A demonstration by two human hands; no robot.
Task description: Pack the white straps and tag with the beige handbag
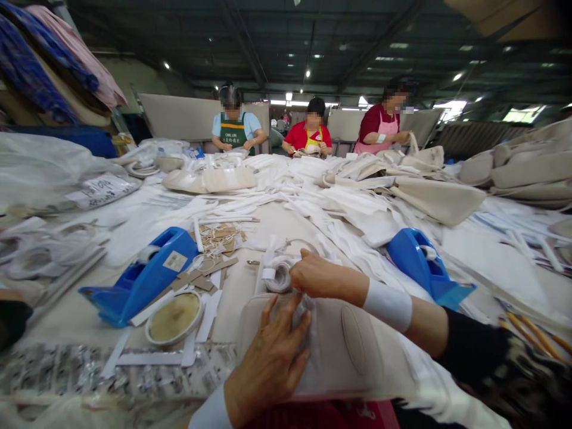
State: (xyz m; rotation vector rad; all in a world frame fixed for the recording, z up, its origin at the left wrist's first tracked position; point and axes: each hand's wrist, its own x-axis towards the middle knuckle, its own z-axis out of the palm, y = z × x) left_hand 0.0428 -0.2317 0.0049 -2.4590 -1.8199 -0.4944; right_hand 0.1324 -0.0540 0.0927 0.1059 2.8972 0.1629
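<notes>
A beige bag lies at the table's near edge in front of me. My left hand rests on its upper face, fingers spread over a thin whitish wrapping. My right hand is closed at the bag's far edge, thumb and fingers pressed together. What it grips is hidden by the fingers. Right beside those fingertips sits a coiled pale strap with a white band around it. A small metal clasp lies just left of the coil.
Blue tape dispensers flank my hands. To the left are a round dish of yellowish paste and cardboard tags. Beige bag pieces and white wrapping cover the far table. Several people work across it. Yellow-handled tools lie right.
</notes>
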